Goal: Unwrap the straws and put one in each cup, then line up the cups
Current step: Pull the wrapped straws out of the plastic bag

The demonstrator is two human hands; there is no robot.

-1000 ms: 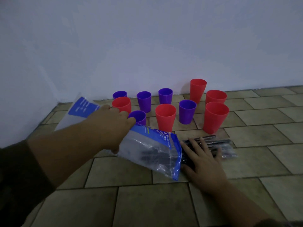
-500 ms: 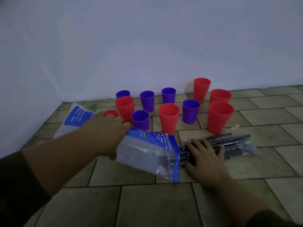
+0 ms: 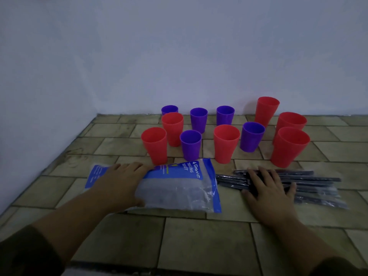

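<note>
Several red and purple cups stand upright in a loose cluster on the tiled floor near the wall, such as a red cup (image 3: 155,145) front left, a purple cup (image 3: 190,144) beside it and a red cup (image 3: 288,146) front right. All look empty. A clear plastic bag with blue printed edges (image 3: 179,188) lies flat in front of them; my left hand (image 3: 121,184) grips its left part. A bundle of dark wrapped straws (image 3: 310,186) lies to the right, with my right hand (image 3: 266,191) pressed flat on it, fingers spread.
A white wall (image 3: 179,56) runs behind the cups and meets a side wall (image 3: 29,116) in a corner at the left. Beige floor tiles (image 3: 199,240) stretch toward me.
My left hand has pulled the bag leftward off the straws and lowered it flat to the floor. The straws now lie fully outside it under my right hand. A red cup at front left came into view.
</note>
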